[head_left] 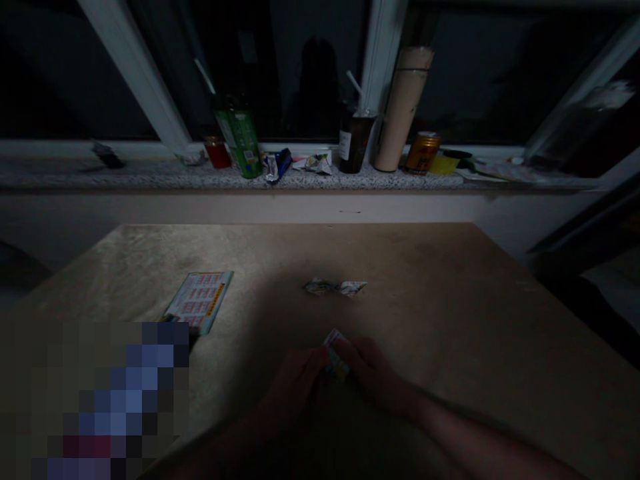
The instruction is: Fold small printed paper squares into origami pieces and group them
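A small piece of folded printed paper (pixel 338 364) is pinched between my two hands above the near part of the table. My left hand (pixel 299 377) grips its left edge, while my right hand (pixel 373 370) has its fingers closed on the right side. Shadow hides much of the fingers' undersides. Just beyond the hands, two small folded paper pieces (pixel 352 287) lie side by side on the tabletop. To the left rests a flat printed sheet or booklet (pixel 200 300) with red blocks of print and a yellow strip.
The brown table (pixel 425 267) ends below a speckled windowsill (pixel 300 179). On the sill stand a green bottle (pixel 245 143), a dark cup with a straw (pixel 354 143), a tall beige flask (pixel 404 110), an orange can (pixel 423 153) and crumpled wrappers. A pixelated patch covers the lower left.
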Demonstrator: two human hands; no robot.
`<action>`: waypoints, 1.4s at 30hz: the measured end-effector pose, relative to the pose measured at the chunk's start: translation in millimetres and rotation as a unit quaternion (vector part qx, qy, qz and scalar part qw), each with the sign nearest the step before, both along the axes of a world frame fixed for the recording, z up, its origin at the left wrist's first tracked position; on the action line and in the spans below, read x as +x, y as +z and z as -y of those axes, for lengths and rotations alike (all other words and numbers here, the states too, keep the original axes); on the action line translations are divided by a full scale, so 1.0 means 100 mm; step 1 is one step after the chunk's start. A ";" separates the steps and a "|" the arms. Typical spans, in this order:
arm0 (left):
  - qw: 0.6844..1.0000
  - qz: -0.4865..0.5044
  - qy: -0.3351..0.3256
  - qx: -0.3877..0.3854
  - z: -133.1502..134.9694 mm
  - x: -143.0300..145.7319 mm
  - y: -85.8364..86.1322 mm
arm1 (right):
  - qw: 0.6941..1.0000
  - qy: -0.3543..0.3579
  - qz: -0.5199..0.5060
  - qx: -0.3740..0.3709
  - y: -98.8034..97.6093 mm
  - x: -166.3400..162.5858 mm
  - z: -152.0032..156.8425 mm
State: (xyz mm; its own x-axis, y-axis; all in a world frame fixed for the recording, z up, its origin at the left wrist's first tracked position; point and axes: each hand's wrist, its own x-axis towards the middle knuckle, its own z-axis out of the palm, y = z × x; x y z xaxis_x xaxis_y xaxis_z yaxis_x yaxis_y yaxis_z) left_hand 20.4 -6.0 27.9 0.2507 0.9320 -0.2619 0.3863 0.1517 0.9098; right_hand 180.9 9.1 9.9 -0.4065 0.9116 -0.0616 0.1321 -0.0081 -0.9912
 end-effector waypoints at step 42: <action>0.996 0.027 0.028 -0.080 0.01 -0.07 -0.11 | 0.994 0.089 -0.047 -0.041 0.05 0.00 0.07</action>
State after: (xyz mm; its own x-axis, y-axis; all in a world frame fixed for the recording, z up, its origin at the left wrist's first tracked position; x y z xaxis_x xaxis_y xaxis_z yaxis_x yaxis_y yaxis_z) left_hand 13.0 -7.5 16.5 0.2178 0.8927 -0.3946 0.3236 0.3154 0.8921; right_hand 181.1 2.0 15.1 -0.5679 0.8186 -0.0864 0.0459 -0.0734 -0.9962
